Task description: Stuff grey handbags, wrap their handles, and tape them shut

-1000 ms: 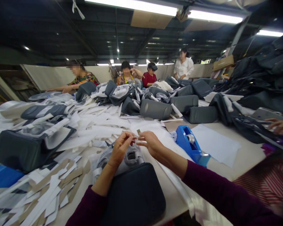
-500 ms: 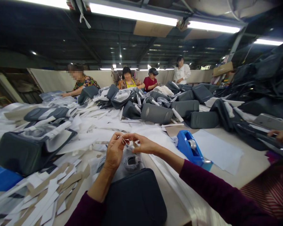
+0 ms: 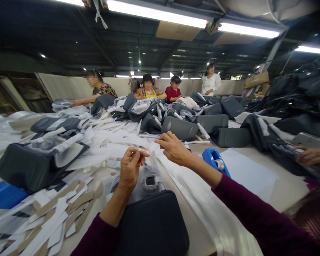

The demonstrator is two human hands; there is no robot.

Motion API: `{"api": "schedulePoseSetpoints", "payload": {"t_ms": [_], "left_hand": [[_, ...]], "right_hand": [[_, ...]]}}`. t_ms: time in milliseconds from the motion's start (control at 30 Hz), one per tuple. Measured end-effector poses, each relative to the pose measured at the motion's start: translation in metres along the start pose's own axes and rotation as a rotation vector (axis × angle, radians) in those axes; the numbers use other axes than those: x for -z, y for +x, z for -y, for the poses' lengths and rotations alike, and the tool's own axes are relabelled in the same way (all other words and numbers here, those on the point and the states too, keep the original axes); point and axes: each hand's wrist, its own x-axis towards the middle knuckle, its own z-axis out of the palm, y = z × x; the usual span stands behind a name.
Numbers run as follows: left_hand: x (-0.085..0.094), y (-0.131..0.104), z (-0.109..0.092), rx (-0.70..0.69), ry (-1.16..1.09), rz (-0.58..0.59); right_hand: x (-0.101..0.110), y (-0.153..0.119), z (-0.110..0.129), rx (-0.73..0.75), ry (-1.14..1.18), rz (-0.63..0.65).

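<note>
My left hand (image 3: 130,167) is closed in a pinch on a thin pale strand, above a dark handbag (image 3: 156,222). Farther right and a little higher, my right hand (image 3: 174,148) also pinches a thin white strand. The strand seems to run across the gap between my hands, but it is too fine to follow fully. The bag lies close in front of me, its top end toward my hands. Clear plastic wrapping (image 3: 142,177) and a wrapped ring-shaped part (image 3: 150,180) lie at that end.
Right of my hands stands a blue tape dispenser (image 3: 214,160) beside white sheets (image 3: 246,174). Card strips (image 3: 56,222) are strewn at left near another dark bag (image 3: 24,167). More bags (image 3: 180,128) pile up ahead, with co-workers behind. A co-worker's hand (image 3: 314,155) shows at right.
My right hand has moved up and right, away from my left hand, drawing the thin strand out between them. My left hand stays nearly in place.
</note>
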Motion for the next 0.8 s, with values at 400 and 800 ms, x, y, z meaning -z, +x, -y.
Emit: {"api": "schedulePoseSetpoints", "payload": {"t_ms": [400,800], "left_hand": [[-0.008,-0.001,-0.009,-0.042,-0.01,-0.007],[0.003,0.002,-0.011,-0.014,0.007,0.002]], "right_hand": [[-0.018,-0.011,0.008,-0.327,0.885,0.239],[-0.079,0.032,0.028,-0.359,1.734,0.339]]}}
